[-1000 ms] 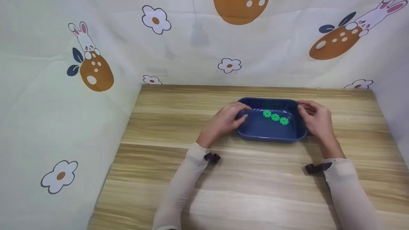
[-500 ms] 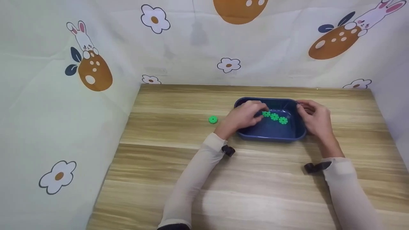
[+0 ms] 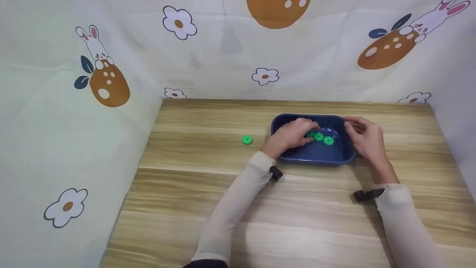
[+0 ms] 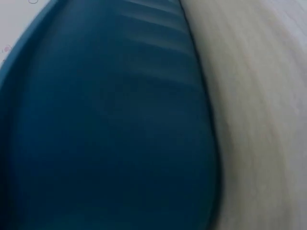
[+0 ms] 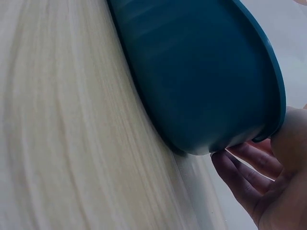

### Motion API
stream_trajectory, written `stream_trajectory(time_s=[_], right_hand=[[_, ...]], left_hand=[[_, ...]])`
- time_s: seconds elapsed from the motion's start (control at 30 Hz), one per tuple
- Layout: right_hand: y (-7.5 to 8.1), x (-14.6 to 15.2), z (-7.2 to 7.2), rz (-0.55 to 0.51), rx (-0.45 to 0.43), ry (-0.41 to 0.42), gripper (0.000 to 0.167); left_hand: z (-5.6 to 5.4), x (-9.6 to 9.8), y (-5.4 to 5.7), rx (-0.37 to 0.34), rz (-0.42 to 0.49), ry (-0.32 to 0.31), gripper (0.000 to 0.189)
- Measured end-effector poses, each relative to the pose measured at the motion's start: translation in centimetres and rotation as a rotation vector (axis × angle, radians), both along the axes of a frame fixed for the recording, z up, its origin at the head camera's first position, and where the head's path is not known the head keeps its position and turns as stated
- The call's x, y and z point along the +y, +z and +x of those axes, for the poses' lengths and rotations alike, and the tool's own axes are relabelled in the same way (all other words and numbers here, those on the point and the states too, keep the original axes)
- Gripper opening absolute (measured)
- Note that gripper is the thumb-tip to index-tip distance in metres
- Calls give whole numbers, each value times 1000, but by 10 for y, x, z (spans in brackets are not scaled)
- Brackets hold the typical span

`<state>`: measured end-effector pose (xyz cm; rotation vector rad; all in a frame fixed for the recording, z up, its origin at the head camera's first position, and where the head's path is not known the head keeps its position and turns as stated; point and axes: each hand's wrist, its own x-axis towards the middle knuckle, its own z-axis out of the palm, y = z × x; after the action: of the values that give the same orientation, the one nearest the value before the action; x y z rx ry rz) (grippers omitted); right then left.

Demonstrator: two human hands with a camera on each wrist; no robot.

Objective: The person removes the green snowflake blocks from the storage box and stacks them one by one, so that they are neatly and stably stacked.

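Note:
A dark blue tray (image 3: 316, 162) stands on the table, with three small green notched discs in it. My left hand (image 3: 292, 134) reaches over the tray's left side. Its thumb and fingers are spread about the leftmost green disc (image 3: 309, 133), which is partly covered; the middle disc (image 3: 318, 136) and rightmost disc (image 3: 328, 140) lie beside it in a slanting row. My right hand (image 3: 368, 137) grips the tray's right end, thumb at the rim and fingers against the outer wall. Only the tray's outside (image 4: 120, 134) shows in the left wrist view, no hand.
Another green disc (image 3: 247, 140) lies on the wood-grain table (image 3: 193, 149) left of the tray. A pale patterned cloth wall (image 3: 219, 63) rises behind the table, with more cloth on both sides.
My left hand has moved right from the tray's left rim to the leftmost disc inside. The loose disc on the table has come into view. My right hand keeps its hold.

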<state>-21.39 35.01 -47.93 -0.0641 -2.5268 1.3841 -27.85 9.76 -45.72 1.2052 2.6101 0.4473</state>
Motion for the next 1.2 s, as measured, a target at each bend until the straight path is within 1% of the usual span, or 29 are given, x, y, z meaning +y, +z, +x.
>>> stream_trajectory(time_s=[0.1, 0.27, 0.53, 0.63, 0.83, 0.93, 1.07, 1.2], right_hand=[[0, 0, 0, -1, -18, -3, 35], [1, 1, 0, 2, -31, -7, 36], [2, 0, 1, 8, -30, -9, 36], [2, 0, 1, 1, -27, -10, 35], [2, -1, 1, 3, -22, -15, 34], [2, -2, 1, 13, -32, -23, 35], [2, -1, 0, 15, -41, -21, 36], [2, 1, -1, 12, -46, -12, 37]], left_hand=[[0, 1, -4, 26, -14, -12, 40], [1, 1, -7, 58, 6, -25, 39], [5, 0, -9, 109, -8, 18, 36], [4, 1, -10, 106, -10, 16, 34], [2, 1, -10, 75, 35, -32, 28], [2, 1, -9, 63, 43, -42, 26], [3, 2, -8, 56, 14, -36, 29], [4, 3, -8, 83, -12, -39, 33]])
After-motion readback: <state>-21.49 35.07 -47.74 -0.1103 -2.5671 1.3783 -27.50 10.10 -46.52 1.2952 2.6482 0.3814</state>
